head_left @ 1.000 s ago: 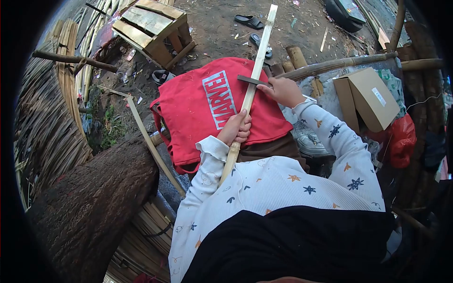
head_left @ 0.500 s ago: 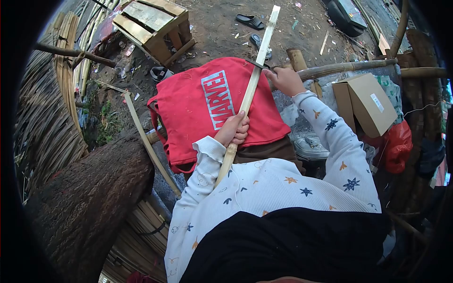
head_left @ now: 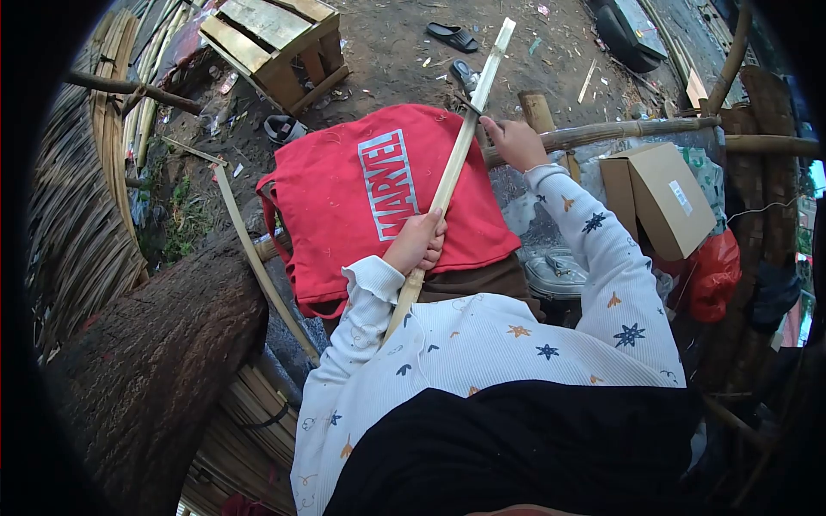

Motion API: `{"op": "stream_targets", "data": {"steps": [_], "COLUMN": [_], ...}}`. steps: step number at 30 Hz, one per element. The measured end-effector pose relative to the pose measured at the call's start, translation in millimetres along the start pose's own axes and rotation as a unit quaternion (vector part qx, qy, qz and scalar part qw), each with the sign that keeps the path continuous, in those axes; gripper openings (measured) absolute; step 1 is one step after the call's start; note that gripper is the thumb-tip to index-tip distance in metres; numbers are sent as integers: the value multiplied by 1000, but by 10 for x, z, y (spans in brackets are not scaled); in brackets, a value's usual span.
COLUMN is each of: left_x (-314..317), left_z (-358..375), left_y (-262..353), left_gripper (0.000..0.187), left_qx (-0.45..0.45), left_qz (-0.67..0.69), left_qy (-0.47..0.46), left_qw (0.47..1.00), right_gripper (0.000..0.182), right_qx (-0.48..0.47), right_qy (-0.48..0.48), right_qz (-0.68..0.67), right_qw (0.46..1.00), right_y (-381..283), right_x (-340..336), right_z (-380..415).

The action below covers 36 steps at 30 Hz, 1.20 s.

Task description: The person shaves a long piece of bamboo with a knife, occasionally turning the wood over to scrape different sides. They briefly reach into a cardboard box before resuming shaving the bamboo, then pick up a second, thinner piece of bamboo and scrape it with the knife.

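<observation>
A long pale strip of split bamboo (head_left: pixel 461 159) slants from my waist, over my lap, up towards the ground ahead. My left hand (head_left: pixel 417 243) is closed round its lower part. My right hand (head_left: pixel 516 144) is closed on a knife (head_left: pixel 467 103), whose handle is mostly hidden by the fingers. The dark, narrow blade lies across the strip near its upper part. Under the strip, a red cloth bag (head_left: pixel 335 189) with a printed word covers my lap, with thin shavings scattered on it.
At right stand a cardboard box (head_left: pixel 667 198) and a red plastic bag (head_left: pixel 716 271). A bamboo pole (head_left: pixel 637 128) runs across ahead. A wooden crate (head_left: pixel 275 52) and sandals (head_left: pixel 453 36) lie beyond. Left are a thick log (head_left: pixel 155 361) and a bent strip (head_left: pixel 258 258).
The blade sits slightly farther up the strip and is tilted more steeply. My left hand keeps its grip. The whole view has shifted a little.
</observation>
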State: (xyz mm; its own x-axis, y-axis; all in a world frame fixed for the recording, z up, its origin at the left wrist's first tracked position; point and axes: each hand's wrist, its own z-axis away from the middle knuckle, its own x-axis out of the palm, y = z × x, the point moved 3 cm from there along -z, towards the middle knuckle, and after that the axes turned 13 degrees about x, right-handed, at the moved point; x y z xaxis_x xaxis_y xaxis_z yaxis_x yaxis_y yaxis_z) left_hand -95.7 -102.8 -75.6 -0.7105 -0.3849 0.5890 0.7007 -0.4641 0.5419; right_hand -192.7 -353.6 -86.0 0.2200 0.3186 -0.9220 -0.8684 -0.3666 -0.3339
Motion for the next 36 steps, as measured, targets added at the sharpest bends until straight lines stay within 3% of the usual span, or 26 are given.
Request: {"op": "stream_targets", "data": {"steps": [4, 5, 8, 10, 12, 15, 18, 21, 22, 24, 27, 30, 33, 36], "left_x": [7, -2, -31, -24, -34, -62, -49, -44, -35, -9, -15, -40, -13, 7], "left_z": [-3, -6, -26, -12, 4, 3, 2, 9, 10, 5, 1, -12, 0, 2], "left_y": [7, 10, -1, 20, 27, 33, 32, 44, 38, 26, 21, -2, 13, 27], "left_gripper": [39, 39, 38, 38, 38, 38, 37, 37, 37, 37, 38, 38, 38, 39], "left_qx": [-6, -7, -8, -7, -6, -7, -9, -8, -7, -7, -7, -8, -4, -5], "left_qz": [9, 17, 27, 32, 45, 64, 63, 53, 46, 33, 26, 38, 27, 7], "left_qy": [-8, -14, -33, -40, -50, -60, -57, -47, -38, -27, -22, -24, -19, -7], "left_qw": [1000, 1000, 999, 999, 998, 996, 996, 997, 998, 999, 999, 999, 999, 1000], "right_gripper": [55, 52, 51, 52, 53, 55, 56, 57, 60, 64, 70, 72, 72, 69], "right_qx": [-234, -310, -288, -89, 102, -38, -198, -299, -269, -62, 114, 76, -77, -150], "right_qy": [-98, -81, -6, 26, 41, 63, -59, -49, -28, 65, 38, -16, -62, -88], "right_qz": [50, 49, 32, 21, -23, -3, 45, 81, 97, 83, 59, 80, 113, 112], "right_qw": [966, 946, 957, 995, 994, 997, 977, 950, 958, 993, 991, 994, 989, 978], "right_y": [-215, -212, -27, 125, 267, 153, -160, -215, -174, 10, 145, 23, -359, -416], "right_x": [14, 5, 51, 43, 66, 95, -3, -81, -72, -6, -47, -86, -229, -169], "right_z": [632, 719, 520, 150, -158, -34, 447, 500, 385, 2, -443, -374, 238, 593]}}
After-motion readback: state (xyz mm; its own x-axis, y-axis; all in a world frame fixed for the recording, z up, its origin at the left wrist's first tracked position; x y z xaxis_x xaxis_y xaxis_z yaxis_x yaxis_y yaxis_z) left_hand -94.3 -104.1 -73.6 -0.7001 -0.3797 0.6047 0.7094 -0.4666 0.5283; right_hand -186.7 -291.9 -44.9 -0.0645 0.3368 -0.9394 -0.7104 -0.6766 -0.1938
